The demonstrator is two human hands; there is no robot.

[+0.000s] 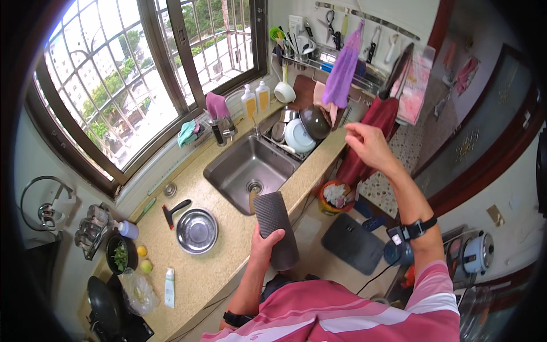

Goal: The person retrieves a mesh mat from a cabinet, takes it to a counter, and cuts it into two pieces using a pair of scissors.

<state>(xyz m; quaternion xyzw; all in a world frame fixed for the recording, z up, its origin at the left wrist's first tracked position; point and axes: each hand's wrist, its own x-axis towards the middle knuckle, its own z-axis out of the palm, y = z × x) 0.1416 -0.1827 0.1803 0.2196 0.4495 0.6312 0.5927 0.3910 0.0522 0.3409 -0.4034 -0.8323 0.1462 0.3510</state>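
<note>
A dark grey rolled mat with a textured surface [275, 226] is gripped in my left hand [265, 243], the thumb lying across it. The roll stands tilted over the counter's front edge, beside the near corner of the steel sink [239, 162]. Raised over the right end of the counter, my right hand [369, 143] has loosely bent fingers and nothing visible in it. Beyond that hand hangs a dark red apron-like cloth [378, 115]. On the counter left of the roll sit a round steel basin [196, 231] and a black-handled squeegee [173, 212].
A dish rack beside the sink holds a pale blue plate [299, 136] and a dark bowl [315, 122]. A purple towel [343, 70] hangs above. Below stand a waste bin [323, 206] and a flat black scale [354, 243]. Far left are a frying pan [102, 305] and a white tube [169, 288].
</note>
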